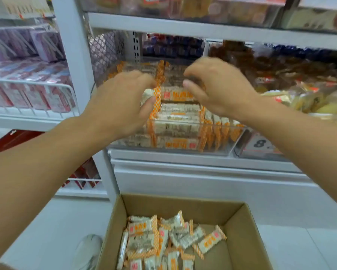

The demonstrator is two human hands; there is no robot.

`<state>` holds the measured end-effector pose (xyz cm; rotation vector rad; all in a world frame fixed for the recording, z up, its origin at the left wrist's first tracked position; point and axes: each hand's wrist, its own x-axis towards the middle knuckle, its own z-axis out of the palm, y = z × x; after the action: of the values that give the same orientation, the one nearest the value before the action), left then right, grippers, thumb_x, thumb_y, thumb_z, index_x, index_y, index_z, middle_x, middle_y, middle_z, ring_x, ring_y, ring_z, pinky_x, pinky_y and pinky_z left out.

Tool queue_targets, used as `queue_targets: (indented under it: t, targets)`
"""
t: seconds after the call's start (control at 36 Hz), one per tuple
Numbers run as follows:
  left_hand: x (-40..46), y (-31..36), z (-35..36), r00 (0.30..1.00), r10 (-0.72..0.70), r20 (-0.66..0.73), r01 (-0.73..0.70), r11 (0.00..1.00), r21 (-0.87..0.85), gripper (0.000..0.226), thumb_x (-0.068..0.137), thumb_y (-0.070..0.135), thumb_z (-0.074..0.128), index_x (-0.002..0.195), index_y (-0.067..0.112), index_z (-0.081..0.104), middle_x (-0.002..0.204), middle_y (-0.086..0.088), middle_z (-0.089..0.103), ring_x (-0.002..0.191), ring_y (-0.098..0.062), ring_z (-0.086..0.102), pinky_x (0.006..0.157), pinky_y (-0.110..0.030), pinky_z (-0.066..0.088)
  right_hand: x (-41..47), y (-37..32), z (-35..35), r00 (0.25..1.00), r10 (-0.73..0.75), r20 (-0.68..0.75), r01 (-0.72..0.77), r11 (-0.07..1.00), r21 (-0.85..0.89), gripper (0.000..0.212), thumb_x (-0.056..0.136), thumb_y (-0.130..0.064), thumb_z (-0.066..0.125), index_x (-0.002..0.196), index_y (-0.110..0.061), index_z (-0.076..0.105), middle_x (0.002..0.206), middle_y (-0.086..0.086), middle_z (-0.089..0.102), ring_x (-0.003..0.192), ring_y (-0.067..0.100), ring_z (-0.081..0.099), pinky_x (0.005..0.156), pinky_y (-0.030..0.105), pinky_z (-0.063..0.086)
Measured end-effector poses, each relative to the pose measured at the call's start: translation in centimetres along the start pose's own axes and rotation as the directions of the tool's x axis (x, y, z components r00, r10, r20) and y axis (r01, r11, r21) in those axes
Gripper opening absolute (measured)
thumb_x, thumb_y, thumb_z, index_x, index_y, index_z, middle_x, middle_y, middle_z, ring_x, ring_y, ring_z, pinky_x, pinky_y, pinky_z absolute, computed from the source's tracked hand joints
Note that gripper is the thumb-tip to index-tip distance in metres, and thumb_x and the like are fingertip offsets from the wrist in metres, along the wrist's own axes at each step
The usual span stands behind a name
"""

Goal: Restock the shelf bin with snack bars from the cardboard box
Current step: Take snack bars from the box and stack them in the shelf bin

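- Your two hands: left hand point(119, 100) pinches one snack bar point(150, 94); right hand point(214, 88) curls, its hold unclear.
- One clear shelf bin point(183, 151) at 12 o'clock.
- One cardboard box point(239, 227) at 6 o'clock, on pale floor point(300, 246).

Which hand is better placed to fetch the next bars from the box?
Probably the right hand: it appears empty above the bin, while the left hand holds a snack bar. The cardboard box lies below both.

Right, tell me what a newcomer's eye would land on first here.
Two bare hands meet over a clear shelf bin of orange-and-white snack bars; the left hand pinches one bar, the right hand hovers beside it. Below sits an open cardboard box with loose bars.
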<state>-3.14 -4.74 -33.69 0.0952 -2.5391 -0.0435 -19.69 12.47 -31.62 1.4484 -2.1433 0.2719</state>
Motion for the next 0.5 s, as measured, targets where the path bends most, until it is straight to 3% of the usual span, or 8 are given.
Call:
queue_targets:
  t: [0.14,0.19,0.25,0.31,0.36,0.39,0.44,0.5]
  targets:
    - [-2.1,5.0,0.6,0.977,0.153,0.146,-0.126,0.976,-0.180,0.028,0.089,0.044,0.048,0.089,0.021,0.062,0.070,0.006,0.059,0.064,-0.021,0.052,0.062,-0.038,0.048,-5.3,-4.6,-0.3,0.949,0.067,-0.307,0.023,0.960,0.279,0.046,0.103,-0.031,0.045,0.062,-0.010,0.047,0.058,0.003,0.045,0.055,0.021,0.041,0.055,0.034,0.029]
    - [-4.0,6.4,2.6,0.891,0.216,0.399,-0.138,0.967,-0.213,0.025,0.088,0.047,0.048,0.086,0.026,0.060,0.073,0.005,0.063,0.066,-0.021,0.055,0.066,-0.039,0.051,-9.4,-6.6,1.7,0.962,0.234,-0.143,-0.105,0.797,0.595,0.050,0.103,-0.027,0.047,0.059,-0.005,0.054,0.054,0.008,0.053,0.051,0.023,0.050,0.052,0.035,0.036]
    - [-7.1,7.5,5.6,0.711,0.219,0.668,-0.079,0.969,-0.234,0.022,0.095,0.046,0.053,0.090,0.026,0.060,0.088,0.002,0.068,0.076,-0.019,0.056,0.074,-0.034,0.049,-14.0,-8.2,3.9,0.916,0.221,0.336,-0.398,0.618,0.678,0.045,0.104,-0.028,0.048,0.067,-0.005,0.061,0.062,0.010,0.063,0.054,0.023,0.062,0.052,0.033,0.046]
    - [-11.2,8.1,8.8,0.448,0.135,0.884,-0.035,0.990,-0.133,0.026,0.098,0.045,0.054,0.101,0.021,0.063,0.106,-0.001,0.068,0.089,-0.020,0.057,0.081,-0.032,0.046,-18.7,-9.0,6.8,0.550,-0.002,0.835,-0.637,0.646,0.421,0.031,0.103,-0.034,0.054,0.092,-0.009,0.067,0.086,0.009,0.071,0.072,0.024,0.071,0.060,0.034,0.058]
    - [-15.4,8.1,11.9,0.189,0.009,0.982,-0.078,0.997,0.006,0.038,0.099,0.049,0.052,0.110,0.015,0.066,0.115,-0.002,0.066,0.103,-0.024,0.061,0.091,-0.037,0.050,-23.4,-9.5,9.9,0.113,-0.123,0.986,-0.556,0.814,0.165,0.033,0.098,-0.038,0.062,0.116,-0.012,0.066,0.113,-0.001,0.066,0.098,0.025,0.069,0.079,0.037,0.061]
    - [-17.7,8.0,13.3,0.098,-0.058,0.993,-0.111,0.991,0.069,0.041,0.100,0.049,0.052,0.109,0.012,0.067,0.116,-0.003,0.065,0.107,-0.026,0.062,0.095,-0.039,0.051,-25.8,-10.1,11.3,-0.019,-0.116,0.993,-0.473,0.876,0.093,0.040,0.096,-0.039,0.065,0.125,-0.012,0.064,0.122,-0.004,0.062,0.108,0.026,0.065,0.089,0.040,0.058]
    - [-21.7,8.2,15.3,0.000,-0.144,0.990,-0.045,0.989,0.144,0.043,0.099,0.049,0.053,0.102,0.007,0.067,0.111,-0.005,0.064,0.105,-0.027,0.063,0.095,-0.039,0.052,-30.1,-11.0,13.7,-0.093,-0.042,0.995,-0.378,0.926,0.004,0.057,0.092,-0.041,0.069,0.139,-0.012,0.056,0.135,0.003,0.059,0.119,0.028,0.059,0.101,0.042,0.051]
    - [-25.2,8.9,17.0,-0.052,-0.152,0.987,0.094,0.983,0.157,0.045,0.098,0.050,0.054,0.111,0.009,0.067,0.115,-0.004,0.065,0.105,-0.025,0.063,0.096,-0.039,0.052,-33.9,-11.7,16.1,-0.053,0.037,0.998,-0.444,0.894,-0.057,0.071,0.090,-0.038,0.073,0.149,-0.013,0.043,0.147,0.007,0.050,0.128,0.029,0.052,0.106,0.039,0.046]
